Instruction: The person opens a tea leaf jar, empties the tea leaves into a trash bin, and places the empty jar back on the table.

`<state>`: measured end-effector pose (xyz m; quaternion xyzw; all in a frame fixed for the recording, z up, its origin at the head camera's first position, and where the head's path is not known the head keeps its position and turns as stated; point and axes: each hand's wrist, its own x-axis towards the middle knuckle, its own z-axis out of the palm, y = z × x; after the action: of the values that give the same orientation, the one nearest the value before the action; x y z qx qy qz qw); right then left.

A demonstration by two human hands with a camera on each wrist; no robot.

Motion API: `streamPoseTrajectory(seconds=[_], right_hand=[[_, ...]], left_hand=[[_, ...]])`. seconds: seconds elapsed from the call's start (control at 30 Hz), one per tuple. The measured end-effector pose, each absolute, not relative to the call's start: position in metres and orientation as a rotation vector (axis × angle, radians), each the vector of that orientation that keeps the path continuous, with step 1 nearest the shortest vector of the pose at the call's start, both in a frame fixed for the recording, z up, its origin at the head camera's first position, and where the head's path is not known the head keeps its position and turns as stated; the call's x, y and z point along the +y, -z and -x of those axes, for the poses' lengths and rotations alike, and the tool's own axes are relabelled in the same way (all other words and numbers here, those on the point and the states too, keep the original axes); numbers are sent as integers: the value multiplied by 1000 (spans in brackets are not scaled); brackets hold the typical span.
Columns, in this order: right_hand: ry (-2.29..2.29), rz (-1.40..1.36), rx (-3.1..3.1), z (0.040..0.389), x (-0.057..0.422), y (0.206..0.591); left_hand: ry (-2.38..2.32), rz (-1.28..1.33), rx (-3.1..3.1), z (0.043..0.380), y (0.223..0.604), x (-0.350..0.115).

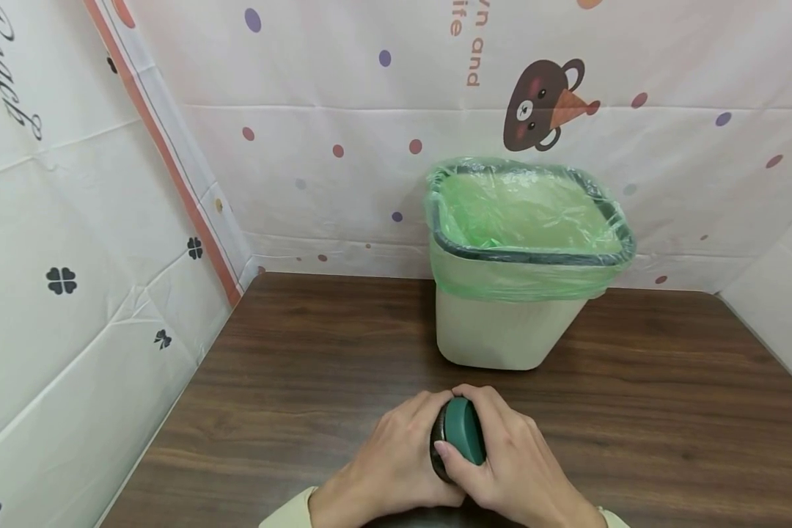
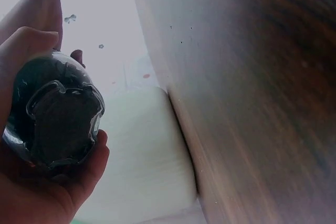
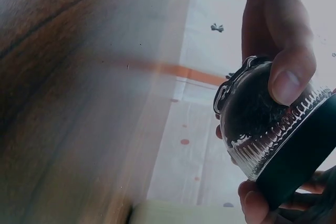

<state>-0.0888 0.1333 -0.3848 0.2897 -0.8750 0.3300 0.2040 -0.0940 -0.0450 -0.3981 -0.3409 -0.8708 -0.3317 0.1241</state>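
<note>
Dark-green lid (image 1: 463,427), brown wood-grain table (image 1: 290,359), cream bin (image 1: 491,334), pale-green liner (image 1: 528,213), white backdrop (image 1: 343,73) — dotted

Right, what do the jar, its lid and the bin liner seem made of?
Jar: glossy glass or clear plastic; transparent ribs and highlights fit both.
Lid: probably smooth plastic, dull and evenly green.
Bin liner: likely thin plastic film, shiny, translucent and creased.

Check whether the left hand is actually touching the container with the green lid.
Touching. The right wrist view shows the thumb of the left hand lying against the rounded side of the container, with no visible gap.
</note>
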Motion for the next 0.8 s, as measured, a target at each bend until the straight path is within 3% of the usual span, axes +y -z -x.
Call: streamPoseTrajectory(seconds=[0.8], right_hand=[[-961,-801,-2523,88,134,383]], left_hand=[[953,991,-2530,94,398,-46]])
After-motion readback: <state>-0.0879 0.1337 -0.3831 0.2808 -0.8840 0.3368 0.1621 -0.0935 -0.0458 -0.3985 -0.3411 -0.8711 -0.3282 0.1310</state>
